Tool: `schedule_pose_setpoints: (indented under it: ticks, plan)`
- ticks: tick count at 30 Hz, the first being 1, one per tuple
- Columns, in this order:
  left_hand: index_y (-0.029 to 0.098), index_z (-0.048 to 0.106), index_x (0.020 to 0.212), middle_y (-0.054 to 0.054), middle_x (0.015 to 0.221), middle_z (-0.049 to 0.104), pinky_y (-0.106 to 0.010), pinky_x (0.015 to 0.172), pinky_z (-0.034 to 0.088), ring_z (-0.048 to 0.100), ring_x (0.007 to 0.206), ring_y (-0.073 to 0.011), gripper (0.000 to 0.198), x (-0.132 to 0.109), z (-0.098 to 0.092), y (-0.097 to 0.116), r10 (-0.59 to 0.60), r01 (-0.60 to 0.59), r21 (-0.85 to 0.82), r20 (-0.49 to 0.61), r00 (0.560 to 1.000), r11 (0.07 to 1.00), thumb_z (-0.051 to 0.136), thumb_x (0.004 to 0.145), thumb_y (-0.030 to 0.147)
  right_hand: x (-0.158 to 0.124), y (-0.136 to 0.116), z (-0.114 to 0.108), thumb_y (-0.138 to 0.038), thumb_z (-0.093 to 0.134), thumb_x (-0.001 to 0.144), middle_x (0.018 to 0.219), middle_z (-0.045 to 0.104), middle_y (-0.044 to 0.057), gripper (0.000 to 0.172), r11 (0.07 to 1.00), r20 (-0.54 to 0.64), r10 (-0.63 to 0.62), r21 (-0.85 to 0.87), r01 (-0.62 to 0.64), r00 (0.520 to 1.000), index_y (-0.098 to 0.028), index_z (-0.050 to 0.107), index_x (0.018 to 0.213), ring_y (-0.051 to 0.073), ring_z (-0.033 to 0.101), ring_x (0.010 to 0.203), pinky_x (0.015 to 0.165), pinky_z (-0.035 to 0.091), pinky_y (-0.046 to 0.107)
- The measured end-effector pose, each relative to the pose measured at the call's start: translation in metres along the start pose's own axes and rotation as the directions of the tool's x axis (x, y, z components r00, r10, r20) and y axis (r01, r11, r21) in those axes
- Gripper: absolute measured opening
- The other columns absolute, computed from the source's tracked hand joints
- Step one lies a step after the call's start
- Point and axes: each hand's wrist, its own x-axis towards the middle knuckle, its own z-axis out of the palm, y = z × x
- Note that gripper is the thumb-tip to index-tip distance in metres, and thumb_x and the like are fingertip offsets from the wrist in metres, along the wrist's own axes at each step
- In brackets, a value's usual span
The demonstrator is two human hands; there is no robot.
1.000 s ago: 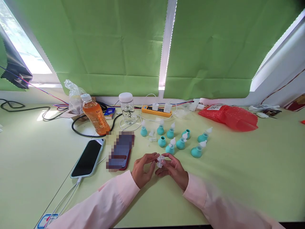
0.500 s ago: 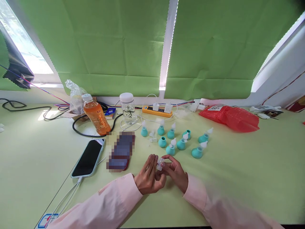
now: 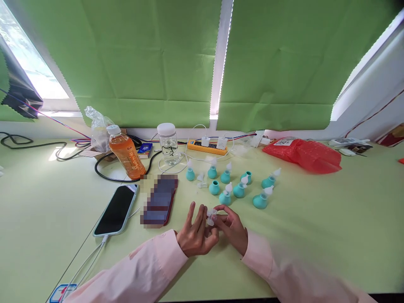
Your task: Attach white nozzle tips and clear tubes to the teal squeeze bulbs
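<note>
I count nine teal bulbs (image 3: 260,201) in front of the orange power strip (image 3: 202,147): seven wear pale tips, two show open mouths. At least two loose clear bits (image 3: 202,185) lie among them. Farther forward of the strip, one clear plastic piece (image 3: 211,216) is pinched by the right hand (image 3: 232,229), thumb to forefinger. The left hand (image 3: 196,236) fans its fingers beside it; whether they grip, I can't tell. Fingers partly cover the piece. Two phones (image 3: 116,210) lie front-left of the strip, one blurred into blocks. The table (image 3: 331,235) stretches broadly front-right of the strip.
</note>
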Motion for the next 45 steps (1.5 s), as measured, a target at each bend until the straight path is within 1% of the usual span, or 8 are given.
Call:
schedule_pose_setpoints:
  ticks: [7, 12, 17, 23, 28, 33, 41, 45]
  plan:
    - [0.013, 0.044, 0.068, -0.019, 0.084, 0.062, -0.047, 0.076, 0.046, 0.052, 0.094, -0.0291, 0.012, 0.003, 0.001, 0.006, 0.005, -0.01, -0.19, -0.025, 1.0, 0.982, 0.035, 0.074, 0.007, -0.003, -0.001, 0.005, -0.042, 0.058, 0.065, 0.053, 0.061, -0.002, 0.032, 1.0, -0.005, -0.02, 0.009, 0.021, 1.0, -0.019, 0.04, 0.077, 0.014, 0.058, 0.049, 0.046, 0.044, 0.023]
    - [0.009, 0.046, 0.087, -0.02, 0.103, 0.055, -0.033, 0.078, 0.048, 0.047, 0.102, -0.0224, 0.018, -0.005, 0.011, 0.003, -0.205, 0.262, -0.505, 0.168, 0.964, 0.822, 0.032, 0.076, 0.003, 0.001, -0.001, 0.002, -0.043, 0.061, 0.061, 0.058, 0.063, 0.0, 0.037, 0.996, -0.031, 0.027, 0.085, -0.024, 0.999, -0.019, 0.041, 0.08, 0.018, 0.061, 0.056, 0.053, 0.048, 0.03]
    - [0.016, 0.046, 0.09, -0.01, 0.102, 0.058, -0.024, 0.071, 0.05, 0.056, 0.09, -0.0159, 0.014, -0.006, 0.013, 0.003, -0.532, 0.656, -0.663, 0.431, 0.729, 0.361, 0.039, 0.079, 0.011, 0.003, -0.002, 0.001, -0.042, 0.063, 0.06, 0.06, 0.063, 0.001, 0.038, 0.993, -0.042, 0.06, 0.103, -0.055, 0.997, -0.018, 0.041, 0.081, 0.019, 0.062, 0.058, 0.057, 0.049, 0.033]
    - [0.016, 0.049, 0.081, -0.007, 0.087, 0.065, -0.03, 0.073, 0.05, 0.059, 0.084, -0.0195, 0.011, 0.0, 0.011, -0.002, -0.679, 0.732, -0.663, 0.609, 0.409, -0.155, 0.053, 0.072, 0.02, 0.0, -0.001, 0.002, -0.04, 0.062, 0.063, 0.064, 0.064, 0.001, 0.036, 0.994, -0.014, 0.032, 0.106, -0.031, 0.999, -0.018, 0.04, 0.082, 0.019, 0.063, 0.06, 0.057, 0.05, 0.034]
    - [0.013, 0.055, 0.088, -0.009, 0.085, 0.065, -0.032, 0.076, 0.049, 0.06, 0.082, -0.0211, 0.024, -0.003, 0.015, -0.005, -0.656, 0.731, -0.618, 0.685, 0.318, -0.29, 0.059, 0.067, 0.024, 0.001, -0.001, 0.001, -0.036, 0.06, 0.066, 0.065, 0.064, 0.001, 0.033, 0.993, 0.002, 0.01, 0.114, -0.01, 1.0, -0.018, 0.038, 0.083, 0.018, 0.063, 0.06, 0.057, 0.05, 0.032]
    - [0.012, 0.059, 0.089, -0.008, 0.09, 0.064, -0.031, 0.078, 0.049, 0.059, 0.084, -0.0204, 0.023, -0.003, 0.012, -0.002, -0.666, 0.767, -0.616, 0.65, 0.366, -0.18, 0.056, 0.069, 0.023, 0.001, -0.002, 0.0, -0.034, 0.058, 0.069, 0.068, 0.065, 0.001, 0.031, 0.993, 0.007, -0.009, 0.114, 0.008, 1.0, -0.018, 0.037, 0.084, 0.017, 0.063, 0.062, 0.058, 0.05, 0.031]
    - [0.02, 0.025, 0.124, -0.006, 0.114, 0.05, -0.028, 0.081, 0.046, 0.051, 0.1, -0.0157, 0.049, -0.007, 0.006, 0.007, -0.552, 0.657, -0.672, 0.422, 0.719, 0.342, 0.038, 0.078, 0.01, 0.001, 0.0, -0.001, -0.034, 0.058, 0.069, 0.068, 0.065, 0.001, 0.03, 0.992, -0.008, -0.021, 0.126, 0.021, 1.0, -0.019, 0.037, 0.085, 0.018, 0.062, 0.062, 0.06, 0.05, 0.033]
    - [0.019, 0.016, 0.127, -0.008, 0.119, 0.045, -0.029, 0.084, 0.043, 0.045, 0.106, -0.0165, 0.054, -0.01, 0.006, 0.009, -0.496, 0.604, -0.683, 0.388, 0.777, 0.411, 0.036, 0.078, 0.008, 0.001, -0.001, -0.001, -0.036, 0.058, 0.068, 0.067, 0.065, 0.002, 0.032, 0.992, -0.038, -0.02, 0.123, 0.025, 0.999, -0.018, 0.037, 0.085, 0.018, 0.062, 0.062, 0.06, 0.05, 0.034]
